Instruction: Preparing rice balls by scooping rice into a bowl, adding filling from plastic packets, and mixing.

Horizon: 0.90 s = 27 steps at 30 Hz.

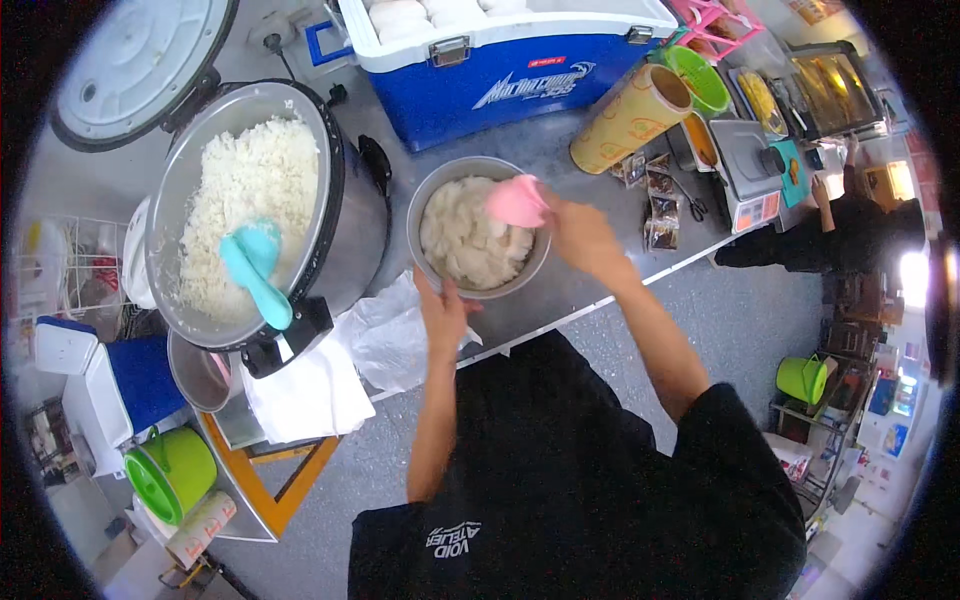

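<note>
My left hand grips the near-left rim of a round metal pot. Cooked rice lies in the pot, pressed into clumps. In my right hand is a pink rice paddle, its blade over the right part of that rice; the hand is slightly blurred. To the left stands a large rice cooker with its lid raised. White rice fills much of the cooker, and a turquoise rice paddle rests on it.
Behind the pot is a blue cooler box holding white bundles. A wrapping-paper roll, small packets, scissors and a scale stand rightward. Plastic bags lie near my left hand. Another person works far right.
</note>
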Motion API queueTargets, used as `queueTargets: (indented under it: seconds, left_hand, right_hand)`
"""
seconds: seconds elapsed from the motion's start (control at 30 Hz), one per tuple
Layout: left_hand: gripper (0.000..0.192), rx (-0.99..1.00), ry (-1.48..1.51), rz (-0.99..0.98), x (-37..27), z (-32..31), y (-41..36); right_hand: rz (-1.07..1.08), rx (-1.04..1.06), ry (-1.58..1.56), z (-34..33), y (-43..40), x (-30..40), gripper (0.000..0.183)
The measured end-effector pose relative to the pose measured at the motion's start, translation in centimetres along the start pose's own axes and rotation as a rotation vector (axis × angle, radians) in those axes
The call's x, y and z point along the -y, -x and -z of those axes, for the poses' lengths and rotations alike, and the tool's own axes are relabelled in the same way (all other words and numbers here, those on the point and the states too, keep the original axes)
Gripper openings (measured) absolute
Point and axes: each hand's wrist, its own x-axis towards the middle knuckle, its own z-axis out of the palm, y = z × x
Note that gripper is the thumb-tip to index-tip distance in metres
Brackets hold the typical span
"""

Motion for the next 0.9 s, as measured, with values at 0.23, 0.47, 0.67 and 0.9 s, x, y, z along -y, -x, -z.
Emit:
queueTargets:
  seconds: [0.23, 0.47, 0.67, 0.9]
  left_hand:
    - [0.065, 0.001, 0.235, 0.051, 3.3, -4.4, 5.7]
    - [0.078, -0.045, 0.217, 0.0, 3.8, -5.2, 6.0]
    - [0.069, -0.024, 0.356, 0.134, 3.3, -6.7, 7.8]
    - [0.044, 0.183, 0.526, 0.518, 8.4, -13.5, 12.6]
  right_hand:
    - [0.025, -0.057, -0.068, -1.5, 3.2, 4.4, 0.031]
    - [0.42, -0.036, 0.021, -3.3, -1.2, 2.4, 0.038]
    - [0.148, -0.067, 0.002, -4.1, 1.1, 1.9, 0.034]
    - [0.341, -0.519, -0.409, -2.8, 15.5, -5.6, 0.033]
